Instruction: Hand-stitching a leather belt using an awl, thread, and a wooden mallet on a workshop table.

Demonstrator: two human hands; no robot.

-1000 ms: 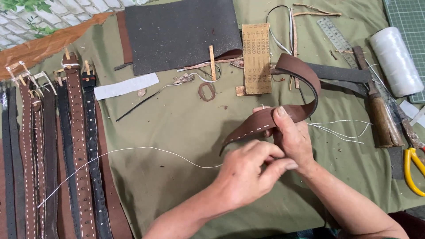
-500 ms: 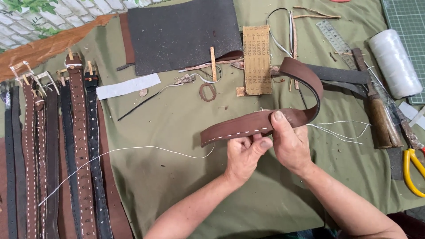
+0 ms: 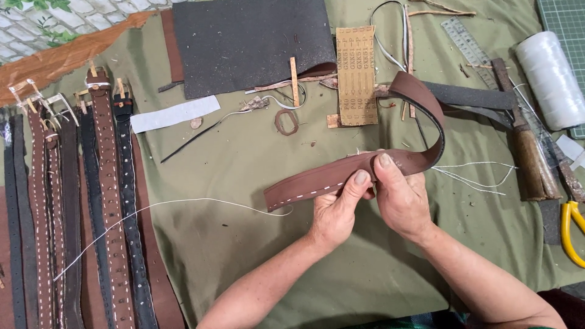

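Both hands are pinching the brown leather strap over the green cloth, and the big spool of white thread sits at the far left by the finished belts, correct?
Not quite. The spool of white thread sits at the far right, by the cutting mat; the head view shows it. The rest holds: left hand and right hand both pinch the brown leather strap over the green cloth.

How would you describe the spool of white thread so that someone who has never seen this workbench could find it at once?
Start at the olive-green cloth covering the table and go to its far right edge, beside the green cutting mat. There lies the spool of white thread, a fat cylinder on its side. Unlike the dark, flat tools and straps near it, it is bright white and round.
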